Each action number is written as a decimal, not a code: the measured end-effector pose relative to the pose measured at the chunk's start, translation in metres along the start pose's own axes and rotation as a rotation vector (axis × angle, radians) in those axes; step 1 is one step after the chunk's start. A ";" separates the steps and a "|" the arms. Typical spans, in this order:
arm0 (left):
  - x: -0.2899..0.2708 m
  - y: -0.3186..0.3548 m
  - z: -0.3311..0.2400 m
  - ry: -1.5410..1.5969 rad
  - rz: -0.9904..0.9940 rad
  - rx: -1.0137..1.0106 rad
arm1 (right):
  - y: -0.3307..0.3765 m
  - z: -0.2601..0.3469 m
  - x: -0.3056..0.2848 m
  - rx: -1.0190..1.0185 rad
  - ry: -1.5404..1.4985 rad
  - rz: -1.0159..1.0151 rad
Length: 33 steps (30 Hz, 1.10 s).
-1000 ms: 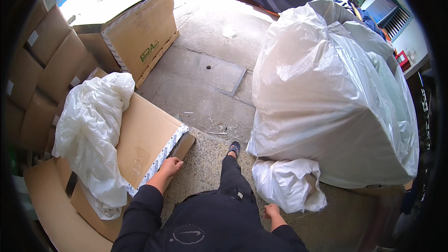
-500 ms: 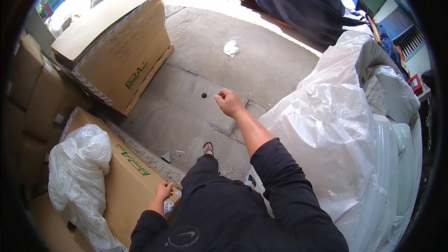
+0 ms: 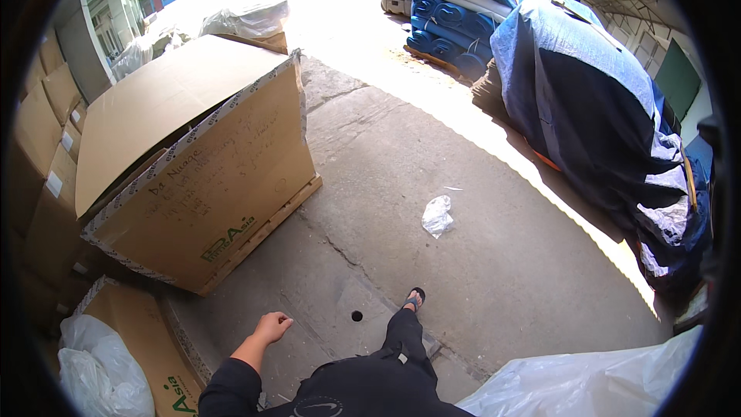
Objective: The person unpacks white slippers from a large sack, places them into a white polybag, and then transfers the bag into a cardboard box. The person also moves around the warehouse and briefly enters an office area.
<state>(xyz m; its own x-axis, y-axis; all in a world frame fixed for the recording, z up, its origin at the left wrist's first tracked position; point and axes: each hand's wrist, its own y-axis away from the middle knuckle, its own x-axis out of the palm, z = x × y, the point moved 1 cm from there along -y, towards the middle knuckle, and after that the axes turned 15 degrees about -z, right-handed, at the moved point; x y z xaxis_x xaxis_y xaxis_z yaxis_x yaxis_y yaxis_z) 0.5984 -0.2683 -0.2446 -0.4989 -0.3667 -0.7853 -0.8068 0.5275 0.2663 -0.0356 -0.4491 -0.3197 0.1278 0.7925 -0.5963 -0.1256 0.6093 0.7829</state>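
My left hand (image 3: pixel 273 327) hangs low over the concrete floor, its fingers loosely curled and closed, with nothing visible in them. Closest to it is a big brown cardboard carton (image 3: pixel 231 170) standing on a wooden pallet (image 3: pixel 266 236), a short way off and not touched. My right hand is out of the picture. One foot in a dark sandal (image 3: pixel 415 298) is stepping forward on the floor.
At lower left lies a flatter carton (image 3: pixel 130 318) with crumpled clear plastic (image 3: pixel 106 367) on it. White sheeting (image 3: pixel 594 386) fills the lower right. Ahead lies a plastic scrap (image 3: pixel 438 216); a tarp-covered stack (image 3: pixel 594 100) and blue rolls (image 3: pixel 455 27) stand at the right.
My view has moved forward and tipped up, bringing the big carton and the floor scrap nearer. My right hand has left the view. My left hand has swung forward, past the flatter carton.
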 end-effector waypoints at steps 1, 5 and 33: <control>0.002 -0.052 -0.034 0.123 -0.046 -0.052 | -0.030 0.001 -0.014 0.060 0.019 0.057; 0.036 -0.214 -0.135 0.482 -0.273 -0.358 | -0.217 0.128 -0.157 0.091 0.208 0.144; -0.147 -1.514 -0.544 0.574 -0.461 -0.295 | -0.987 1.229 -0.848 0.226 0.155 0.249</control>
<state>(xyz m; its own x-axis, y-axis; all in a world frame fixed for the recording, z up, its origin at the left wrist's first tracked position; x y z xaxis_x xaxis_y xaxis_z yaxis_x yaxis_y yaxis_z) 1.7213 -1.4302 -0.2285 -0.1144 -0.8789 -0.4630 -0.9824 0.0309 0.1841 1.1887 -1.7540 -0.3688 -0.0324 0.9209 -0.3886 0.0889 0.3899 0.9166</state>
